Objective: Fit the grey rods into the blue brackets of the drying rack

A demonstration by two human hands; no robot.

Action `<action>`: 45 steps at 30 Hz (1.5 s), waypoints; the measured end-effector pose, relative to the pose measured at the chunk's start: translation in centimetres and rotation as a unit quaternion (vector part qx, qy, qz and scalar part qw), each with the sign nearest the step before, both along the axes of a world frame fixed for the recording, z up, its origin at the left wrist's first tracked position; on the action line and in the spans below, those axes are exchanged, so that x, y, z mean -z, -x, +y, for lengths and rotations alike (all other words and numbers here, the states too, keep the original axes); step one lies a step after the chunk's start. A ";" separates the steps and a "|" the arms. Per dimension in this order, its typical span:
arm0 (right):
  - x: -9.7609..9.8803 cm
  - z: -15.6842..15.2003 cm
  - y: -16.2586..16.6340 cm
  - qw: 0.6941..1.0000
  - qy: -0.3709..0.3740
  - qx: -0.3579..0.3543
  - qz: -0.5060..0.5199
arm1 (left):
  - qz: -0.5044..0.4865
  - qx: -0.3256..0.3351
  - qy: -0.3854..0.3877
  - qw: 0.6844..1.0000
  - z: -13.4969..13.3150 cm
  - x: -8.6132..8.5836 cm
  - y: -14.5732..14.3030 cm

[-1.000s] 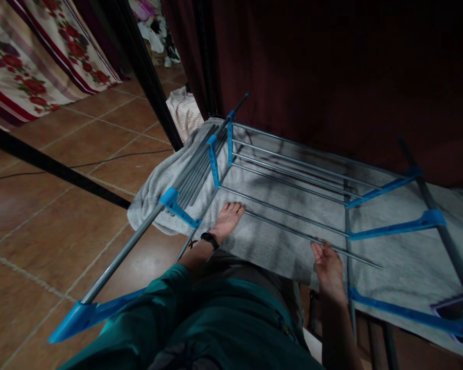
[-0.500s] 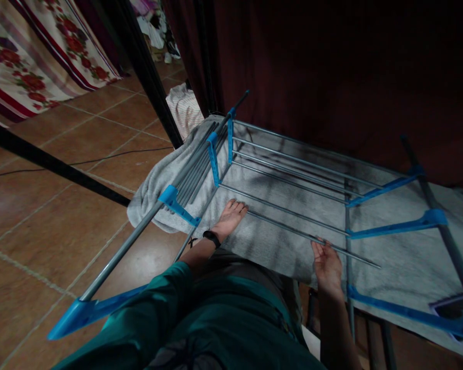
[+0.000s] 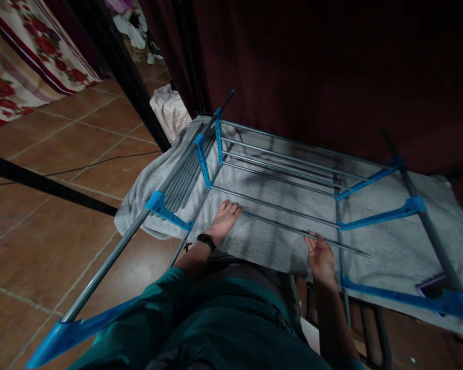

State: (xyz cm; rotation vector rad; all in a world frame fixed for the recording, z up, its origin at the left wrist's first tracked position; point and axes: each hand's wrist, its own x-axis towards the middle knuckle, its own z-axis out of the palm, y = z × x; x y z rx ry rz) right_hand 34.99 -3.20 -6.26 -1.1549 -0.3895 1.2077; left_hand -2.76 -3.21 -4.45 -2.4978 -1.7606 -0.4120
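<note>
One loose rod [image 3: 278, 224], gray, thin, held in both hands, running along near the front edge of the gray blanket [image 3: 268, 245]. Left hand [image 3: 226, 220] palm down over the rod's left end; grip looks closed on it, thumb and rod tip hidden. Right hand [image 3: 321, 259] turned up, fingertips pinching the rod well short of its free right tip. That tip passes over the right lower tube [image 3: 341, 263], sitting between two blue brackets; can't tell from here if rod and tube touch.

Behind it, several cross rods [image 3: 273, 206] span the rack, seemingly seated at both ends. Side tube [image 3: 111, 262] overhangs the blanket's left edge; its opposite number [image 3: 435, 241] stands toward the right end. Bundle of spare rods [image 3: 185, 180] lies at the blanket's left end. Dark flat item [image 3: 434, 288] near the front right corner, too dim to identify.

My read: step in hand is positioning the loose rod. Next move calls for both hands moving together, hidden end checked first.
</note>
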 end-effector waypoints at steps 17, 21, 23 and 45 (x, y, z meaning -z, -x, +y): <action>-0.2 0.4 1.2 0.998 -0.006 0.049 0.033 | -0.040 -0.051 -0.052 0.997 0.1 -0.3 0.8; -0.3 0.4 1.4 0.998 -0.017 0.043 0.039 | -0.042 -0.083 -0.051 0.994 0.0 -0.6 1.1; -0.4 0.4 1.5 0.998 -0.018 0.043 0.035 | -0.046 -0.102 -0.042 0.993 -0.1 -0.8 1.2; -1.3 0.6 2.2 0.994 -0.018 0.088 0.059 | -0.125 -0.211 -0.027 0.969 -0.1 -0.7 2.3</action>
